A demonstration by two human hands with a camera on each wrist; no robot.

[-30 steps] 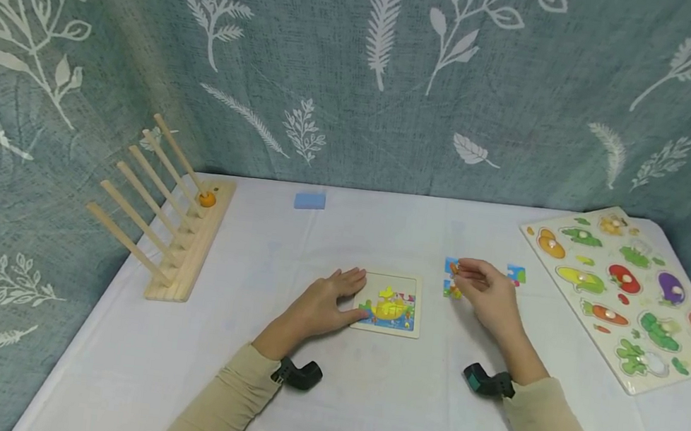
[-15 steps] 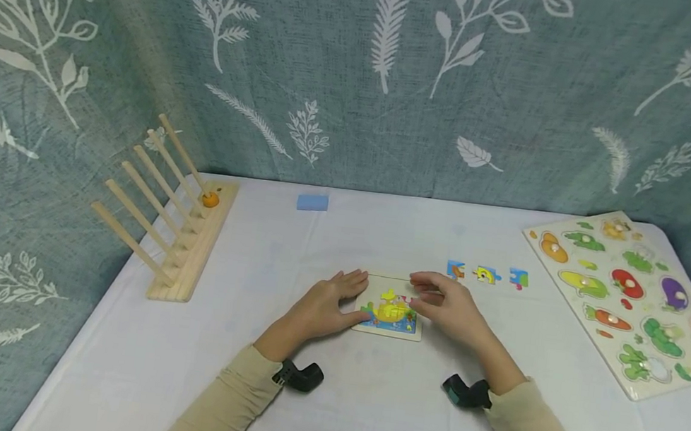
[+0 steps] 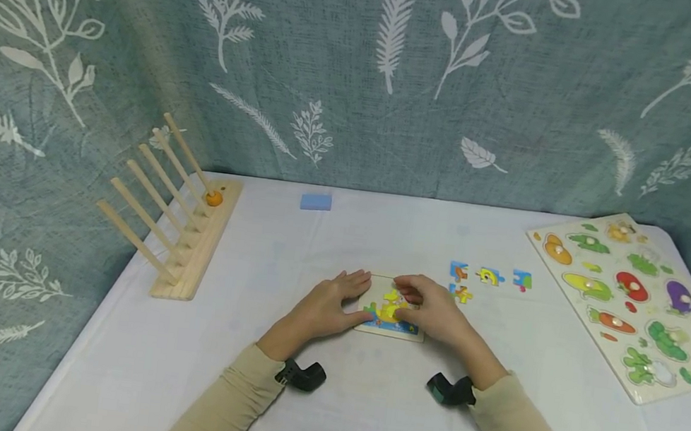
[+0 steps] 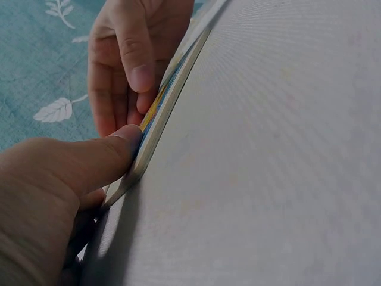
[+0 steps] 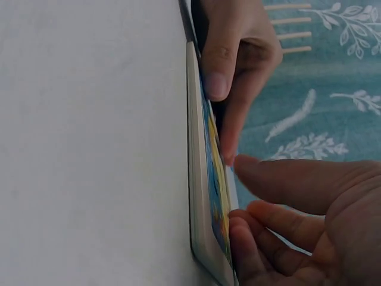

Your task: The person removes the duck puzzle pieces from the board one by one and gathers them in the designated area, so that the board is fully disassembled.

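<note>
A small square wooden jigsaw puzzle tray (image 3: 374,330) lies flat on the white table, showing part of a yellow duck picture. My left hand (image 3: 329,305) rests at its left side, fingers extended along the edge and thumb (image 4: 126,136) on the front-left corner. From the right, my right hand (image 3: 437,313) reaches over the tray, partly covering the picture. Its thumb (image 5: 253,168) and fingertips stand apart close to the puzzle surface, with no piece visible between them. Right of this hand lie several loose jigsaw pieces (image 3: 490,277).
At the left stands a wooden peg rack (image 3: 203,256) with an orange bead (image 3: 214,198) on its farthest peg. A blue block (image 3: 316,202) lies at the back. On the right is a vegetable knob-puzzle board (image 3: 602,332). A patterned curtain (image 3: 357,117) hangs behind.
My right hand has moved left from the loose pieces to the tray, and its fingers now lie farther over the picture. The left hand has stayed at the tray's side.
</note>
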